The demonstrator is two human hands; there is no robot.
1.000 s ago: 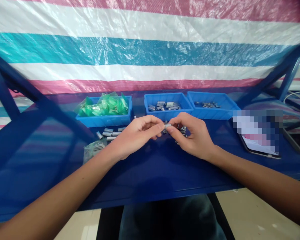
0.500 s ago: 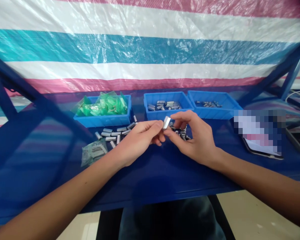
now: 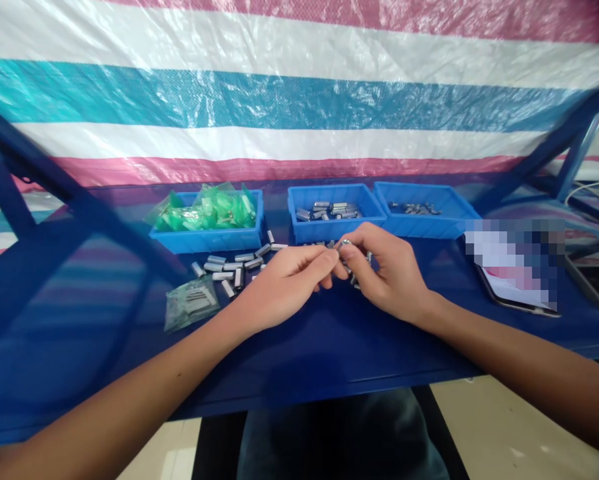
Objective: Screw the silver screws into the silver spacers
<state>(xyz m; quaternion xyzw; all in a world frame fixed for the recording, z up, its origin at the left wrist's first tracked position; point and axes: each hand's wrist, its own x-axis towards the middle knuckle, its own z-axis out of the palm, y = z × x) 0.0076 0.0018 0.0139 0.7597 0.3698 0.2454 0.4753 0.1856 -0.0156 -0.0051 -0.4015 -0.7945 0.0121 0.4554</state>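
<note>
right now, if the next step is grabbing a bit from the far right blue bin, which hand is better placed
Probably the right hand: it is nearer the rightmost blue bin, while the left hand sits farther left. It does seem to hold a small metal piece.

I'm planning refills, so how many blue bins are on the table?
3: the left bin, holding green packets; the middle bin, holding metal pieces; and the right bin, holding smaller metal parts. No others show.

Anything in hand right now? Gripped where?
Right hand pinches a small metal piece between thumb and forefinger; which part, can't tell. Left hand is closed, any contents hidden.
</note>
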